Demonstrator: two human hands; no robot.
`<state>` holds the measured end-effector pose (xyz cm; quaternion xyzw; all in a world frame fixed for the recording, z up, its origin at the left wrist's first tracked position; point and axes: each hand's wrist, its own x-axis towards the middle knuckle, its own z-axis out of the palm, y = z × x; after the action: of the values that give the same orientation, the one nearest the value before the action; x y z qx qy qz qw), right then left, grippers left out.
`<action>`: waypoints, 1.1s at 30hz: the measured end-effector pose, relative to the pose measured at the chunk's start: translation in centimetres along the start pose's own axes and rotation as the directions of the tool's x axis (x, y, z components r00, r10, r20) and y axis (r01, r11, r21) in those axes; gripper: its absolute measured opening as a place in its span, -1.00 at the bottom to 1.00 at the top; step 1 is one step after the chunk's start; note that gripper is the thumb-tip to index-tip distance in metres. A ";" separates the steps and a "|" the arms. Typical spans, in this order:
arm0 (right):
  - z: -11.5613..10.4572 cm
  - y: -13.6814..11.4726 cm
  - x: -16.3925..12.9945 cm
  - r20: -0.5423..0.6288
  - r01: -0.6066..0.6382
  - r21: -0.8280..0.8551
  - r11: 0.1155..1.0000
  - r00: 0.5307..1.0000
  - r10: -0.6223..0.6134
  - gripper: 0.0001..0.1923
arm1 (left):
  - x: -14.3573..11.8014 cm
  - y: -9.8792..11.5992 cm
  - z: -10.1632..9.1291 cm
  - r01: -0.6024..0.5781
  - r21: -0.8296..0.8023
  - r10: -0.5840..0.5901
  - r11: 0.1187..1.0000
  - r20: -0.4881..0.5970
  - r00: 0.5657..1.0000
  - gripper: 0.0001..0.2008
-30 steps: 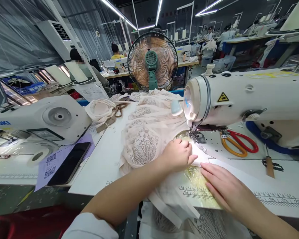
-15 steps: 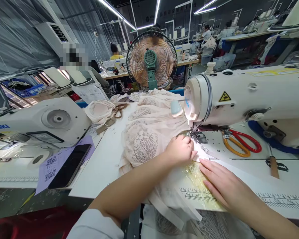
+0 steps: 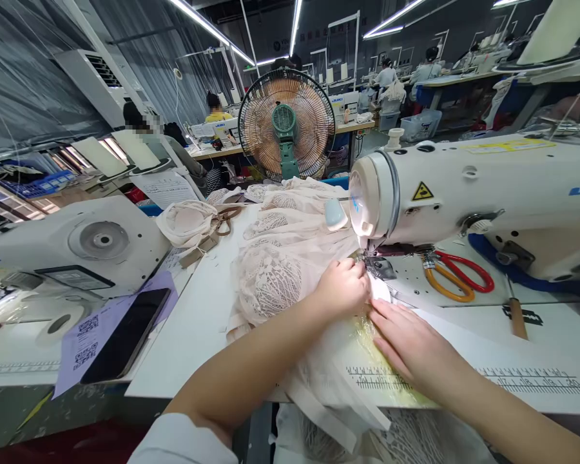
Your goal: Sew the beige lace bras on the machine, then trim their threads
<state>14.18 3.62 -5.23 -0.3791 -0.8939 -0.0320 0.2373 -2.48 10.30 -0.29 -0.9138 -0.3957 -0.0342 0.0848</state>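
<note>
A pile of pale pink lace fabric [image 3: 280,270] lies on the white sewing table [image 3: 198,328] and hangs over its front edge. My left hand [image 3: 342,290] has its fingers curled on the lace right beside the presser foot [image 3: 376,266] of the white sewing machine [image 3: 464,193]. To its right, my right hand [image 3: 408,345] lies flat, fingers together, pressing the fabric onto the table just in front of the needle. The two hands almost touch.
Red and orange scissors [image 3: 457,278] and a wooden-handled tool [image 3: 516,316] lie under the machine arm. A black phone [image 3: 123,335] on purple paper and a second sewing machine [image 3: 77,245] are at the left. A fan [image 3: 286,125] stands behind; other people work far back.
Both hands have slid forward toward the presser foot, feeding the lace under it. My right hand has closed the gap to my left hand. The view has shifted slightly right.
</note>
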 end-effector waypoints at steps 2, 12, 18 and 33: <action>0.0 -0.2 0.8 0.023 -0.027 0.065 0.997 0.999 0.026 -0.65 | -0.6 0.7 -0.2 -0.083 0.001 0.083 0.997 -0.048 0.995 -0.69; -0.3 -0.2 0.4 -0.075 0.021 0.111 0.994 0.997 -0.013 -0.68 | -3.6 1.6 -0.8 0.043 -0.169 -0.040 0.985 0.021 0.999 -0.75; -1.7 1.4 -1.8 -0.080 -0.002 0.113 0.994 0.997 0.011 -0.71 | -3.9 0.7 -0.4 -0.026 -0.134 0.020 0.991 -0.051 0.998 -0.75; -1.9 2.1 -2.6 -0.076 -0.118 0.201 0.972 0.988 0.136 -0.74 | -2.8 -1.3 -0.2 -0.075 -0.163 0.073 0.984 -0.015 0.997 -0.67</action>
<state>17.97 2.99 -4.94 -0.4083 -0.8551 0.0547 0.3149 -5.33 9.12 -0.32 -0.9316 -0.3570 -0.0675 0.0124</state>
